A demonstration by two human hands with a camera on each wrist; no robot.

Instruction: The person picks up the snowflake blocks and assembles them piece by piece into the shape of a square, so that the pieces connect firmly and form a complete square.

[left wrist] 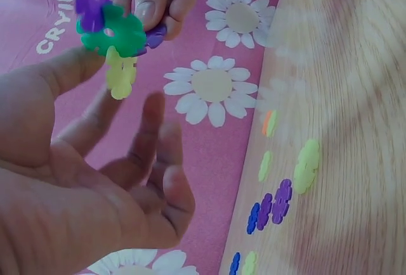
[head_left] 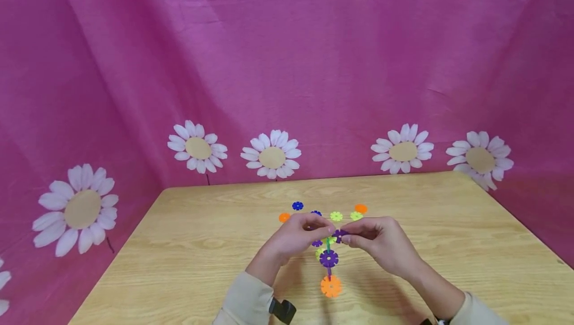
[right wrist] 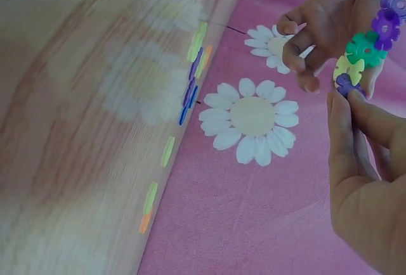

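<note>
Both hands meet above the table on a chain of notched plastic discs. My left hand [head_left: 293, 238] holds the chain near its green disc [left wrist: 114, 34], with the other fingers loosely bent in the left wrist view. Between thumb and fingertips, my right hand [head_left: 381, 245] pinches a small purple disc [right wrist: 347, 84]. That disc sits against the chain's yellow disc [right wrist: 350, 69], which is joined to the green one. In the head view the chain runs toward me through a purple disc [head_left: 329, 258] to an orange disc [head_left: 331, 286] at its near end.
Loose discs lie beyond the hands on the wooden table [head_left: 179, 265], among them a blue disc [head_left: 298, 206], an orange disc [head_left: 360, 208] and a yellow disc [head_left: 336, 216]. A pink curtain [head_left: 314, 66] printed with daisies stands behind the table and along its sides.
</note>
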